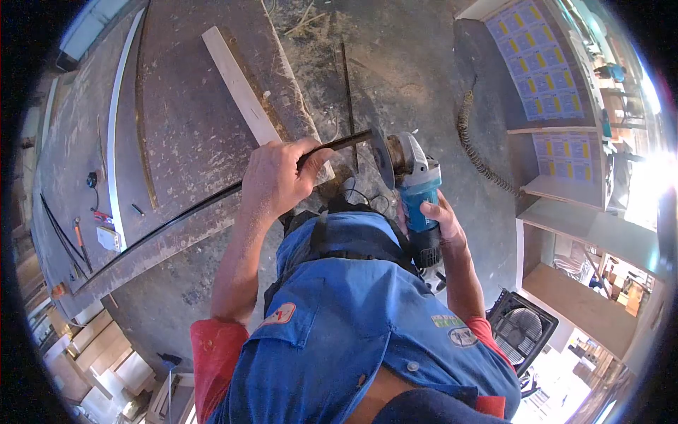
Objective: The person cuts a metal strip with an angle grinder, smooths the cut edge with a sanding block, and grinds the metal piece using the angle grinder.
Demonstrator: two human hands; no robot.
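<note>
My left hand (281,177) is closed around a long, thin dark strip (191,212) at the table's edge, thumb on top. The strip runs back along the table to the lower left, and its short free end points right. My right hand (446,218) grips the teal body of an angle grinder (421,194). The grinder's thin cutting disc (382,157) stands on edge at the strip's free end; whether they touch I cannot tell. A pale wooden batten (236,81) lies on the table, its near end by my left knuckles.
The worn table (191,92) carries a long white strip (114,141), a hammer (81,240) and small tools. A coiled air hose (466,134) lies on the floor to the right, near shelving (558,131). A black fan (519,326) stands at lower right.
</note>
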